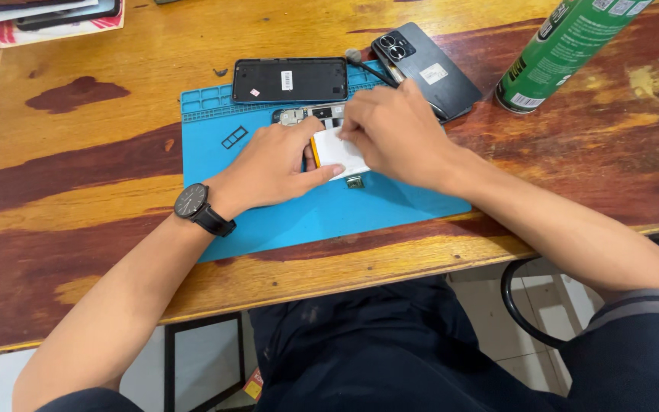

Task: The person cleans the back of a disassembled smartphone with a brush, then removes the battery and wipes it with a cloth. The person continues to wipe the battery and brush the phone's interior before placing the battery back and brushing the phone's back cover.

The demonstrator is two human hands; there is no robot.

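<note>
Both hands work over an opened phone [308, 115] lying on a blue repair mat [215, 172]. My left hand [272, 164], with a black watch on its wrist, grips the phone's lower part, its thumb under a white battery [336, 150] with an orange edge. From the right, my right hand [394, 133] pinches the top edge of the same battery. The phone's body is mostly hidden under the hands. A small metal part [355, 181] lies on the mat just below the battery.
A black phone frame [290, 80] rests at the mat's top edge. A dark phone back cover [430, 69] with camera rings and a thin black tool [368, 67] lie at the upper right. A green spray can [562, 47] stands to the right on the wooden table [78, 191].
</note>
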